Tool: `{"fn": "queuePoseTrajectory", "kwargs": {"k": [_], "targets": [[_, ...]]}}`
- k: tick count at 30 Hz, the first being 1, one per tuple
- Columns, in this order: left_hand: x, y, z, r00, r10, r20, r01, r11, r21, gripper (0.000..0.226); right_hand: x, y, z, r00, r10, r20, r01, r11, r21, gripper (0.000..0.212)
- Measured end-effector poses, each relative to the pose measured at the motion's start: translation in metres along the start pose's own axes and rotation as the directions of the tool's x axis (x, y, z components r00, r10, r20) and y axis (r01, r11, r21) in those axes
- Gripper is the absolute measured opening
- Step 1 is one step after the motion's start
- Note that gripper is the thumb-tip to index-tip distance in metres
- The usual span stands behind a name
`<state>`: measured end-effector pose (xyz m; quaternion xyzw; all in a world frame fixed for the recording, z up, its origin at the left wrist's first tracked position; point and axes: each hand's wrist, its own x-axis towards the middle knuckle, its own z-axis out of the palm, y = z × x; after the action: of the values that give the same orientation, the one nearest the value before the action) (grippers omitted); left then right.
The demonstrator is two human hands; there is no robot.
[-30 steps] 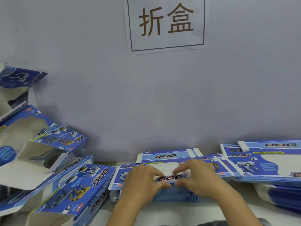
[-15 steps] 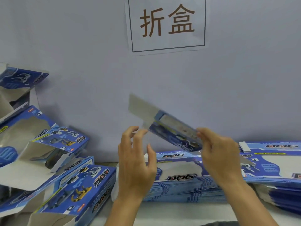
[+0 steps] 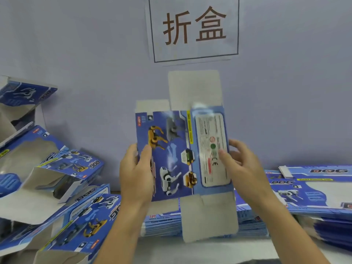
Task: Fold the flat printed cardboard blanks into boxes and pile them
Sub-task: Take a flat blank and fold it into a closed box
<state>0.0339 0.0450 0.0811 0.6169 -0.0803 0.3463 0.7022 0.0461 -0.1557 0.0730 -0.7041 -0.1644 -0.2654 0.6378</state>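
Note:
I hold one blue printed cardboard blank (image 3: 177,149) upright in front of the wall, its robot-dog picture facing me. Grey flaps stick out at its top and bottom. My left hand (image 3: 136,172) grips its left edge, thumb on the front. My right hand (image 3: 240,164) grips its right edge, thumb on the white label panel. Below it lies the stack of flat blanks (image 3: 163,221), partly hidden by the held blank and my arms.
A heap of folded blue boxes (image 3: 62,187) fills the left side, some with open flaps. A second stack of flat blanks (image 3: 314,191) lies on the right. A purple-grey wall carries a paper sign (image 3: 193,29). The white tabletop (image 3: 190,248) shows near me.
Both hands pressed on the top blank of the stack, then lifted it. It has turned from tilted to upright and now faces me, with a hand on each side edge.

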Motion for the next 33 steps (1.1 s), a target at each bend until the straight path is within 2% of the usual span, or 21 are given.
{"fn": "queuePoseTrajectory", "kwargs": {"k": [2,5,7,8,9,10,12,14,17,20,24,26,28,30,33], "targets": [[-0.001,0.0,-0.001,0.997,-0.019,0.072,0.02,1.0,-0.015,0.034,0.001,0.0,0.0,0.998,0.056,-0.006,-0.055,0.997,0.055,0.015],[-0.004,0.001,0.0,0.975,-0.033,0.219,0.039,0.999,-0.022,0.023,0.002,0.002,0.001,0.997,0.08,-0.022,-0.08,0.997,0.021,0.018],[-0.003,-0.001,0.0,0.967,-0.013,0.254,0.008,1.0,0.021,0.021,0.001,-0.001,0.002,0.993,0.083,-0.079,-0.087,0.995,-0.05,0.033],[-0.003,-0.002,0.0,0.967,0.001,0.253,-0.011,0.999,0.038,0.02,0.0,-0.002,0.001,0.987,0.07,-0.144,-0.089,0.987,-0.137,0.05],[-0.003,-0.002,0.0,0.968,0.01,0.253,-0.024,0.998,0.051,0.019,0.0,-0.003,-0.001,0.978,0.028,-0.209,-0.082,0.962,-0.259,0.064],[-0.003,-0.002,-0.001,0.967,0.013,0.256,-0.03,0.998,0.06,0.019,0.0,-0.005,-0.002,0.966,-0.055,-0.251,-0.046,0.925,-0.378,0.069],[-0.004,0.001,-0.001,0.958,0.028,0.286,-0.046,0.997,0.056,0.017,0.0,-0.013,-0.003,0.936,-0.254,-0.244,0.083,0.833,-0.547,0.065],[-0.005,0.005,-0.004,0.933,0.049,0.357,-0.063,0.998,0.028,0.019,0.0,-0.019,-0.001,0.928,-0.336,-0.16,0.179,0.779,-0.601,0.058],[-0.006,0.013,-0.008,0.87,0.064,0.489,-0.064,0.998,-0.018,0.012,0.0,-0.022,0.0,0.932,-0.353,-0.08,0.228,0.744,-0.628,0.056],[-0.005,0.018,-0.015,0.807,0.068,0.587,-0.043,0.998,-0.056,0.006,0.002,-0.027,-0.007,0.901,-0.418,-0.115,0.286,0.772,-0.568,0.048],[-0.008,0.029,-0.011,0.712,0.158,0.684,-0.04,0.982,-0.185,0.044,0.0,-0.044,-0.013,0.894,-0.439,-0.089,0.339,0.793,-0.505,0.038],[-0.011,0.04,-0.008,0.666,0.255,0.701,-0.125,0.965,-0.232,0.064,-0.002,-0.051,-0.008,0.895,-0.444,-0.04,0.365,0.781,-0.507,0.038],[-0.011,0.045,-0.009,0.668,0.254,0.699,-0.127,0.965,-0.23,0.065,-0.004,-0.056,0.001,0.891,-0.453,0.018,0.398,0.764,-0.508,0.039],[-0.014,0.05,-0.011,0.686,0.197,0.701,-0.045,0.972,-0.23,0.055,-0.006,-0.057,0.01,0.892,-0.449,0.06,0.417,0.762,-0.496,0.041],[-0.015,0.051,-0.013,0.704,0.143,0.695,0.052,0.966,-0.252,0.054,-0.008,-0.055,0.017,0.906,-0.414,0.086,0.401,0.777,-0.486,0.041]]}}
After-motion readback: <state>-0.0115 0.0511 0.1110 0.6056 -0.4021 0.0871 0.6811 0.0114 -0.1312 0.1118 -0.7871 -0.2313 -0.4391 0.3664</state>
